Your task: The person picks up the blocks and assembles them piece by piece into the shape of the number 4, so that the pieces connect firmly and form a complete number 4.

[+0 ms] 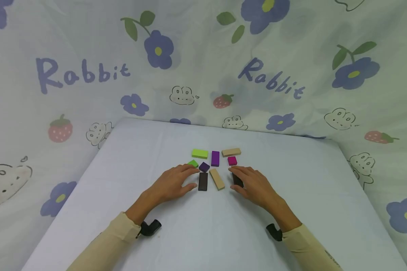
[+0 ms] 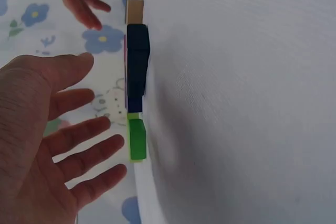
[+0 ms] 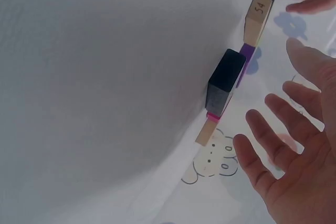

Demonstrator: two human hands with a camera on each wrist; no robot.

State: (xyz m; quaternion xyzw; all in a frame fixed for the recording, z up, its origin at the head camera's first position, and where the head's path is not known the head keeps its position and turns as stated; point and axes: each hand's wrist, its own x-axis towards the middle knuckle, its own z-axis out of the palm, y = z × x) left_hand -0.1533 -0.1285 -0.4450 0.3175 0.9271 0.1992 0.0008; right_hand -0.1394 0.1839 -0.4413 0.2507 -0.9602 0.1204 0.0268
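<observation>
You are holding both hands wide, fingers parted, over the table (image 1: 210, 233). Your left hand (image 1: 174, 183) is hovering beside the left black block (image 1: 203, 181), whose long axis is pointing away from you. Your right hand (image 1: 256, 185) is partly covering the right black block (image 1: 237, 180), which is slanting far end leftward. Between your hands, the near tan block (image 1: 217, 179) is slanting likewise. Beyond, the purple block (image 1: 215, 158) is pointing away from you, while the lime block (image 1: 199, 153) and far tan block (image 1: 231, 152) are lying crosswise. The green block (image 1: 193, 163), dark purple block (image 1: 204, 167) and pink block (image 1: 232, 161) are sitting nearer. The table's far edge is meeting the printed cloth (image 1: 203, 49) beyond the blocks; its side edges are running well apart from your hands.
</observation>
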